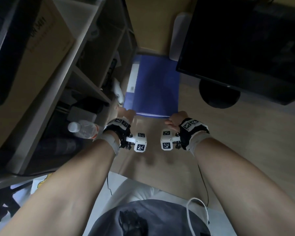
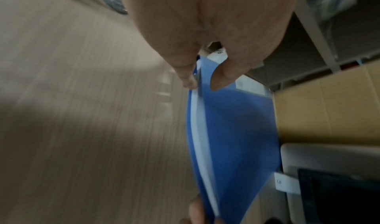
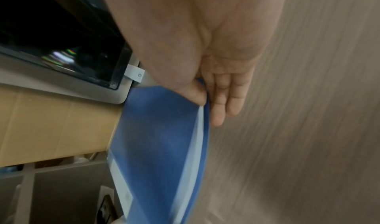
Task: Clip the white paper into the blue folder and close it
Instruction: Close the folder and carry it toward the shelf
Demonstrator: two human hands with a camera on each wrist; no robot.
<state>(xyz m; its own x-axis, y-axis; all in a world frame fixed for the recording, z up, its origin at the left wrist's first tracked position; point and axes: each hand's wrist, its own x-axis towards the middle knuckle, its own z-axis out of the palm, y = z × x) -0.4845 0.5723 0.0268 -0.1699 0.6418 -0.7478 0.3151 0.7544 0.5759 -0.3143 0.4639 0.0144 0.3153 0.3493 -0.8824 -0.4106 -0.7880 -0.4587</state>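
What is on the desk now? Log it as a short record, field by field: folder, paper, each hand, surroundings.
folder: blue folder, covers together, held above the wooden desk
paper: white paper edge shows between the covers
left hand: left hand pinches the near left corner
right hand: right hand pinches the near right corner
surroundings: black monitor at right, shelf unit at left, water bottle

My left hand point(image 1: 125, 114) and right hand point(image 1: 176, 118) reach forward side by side, forearms bare. Each pinches, thumb above and fingers point(image 3: 222, 104) beneath.
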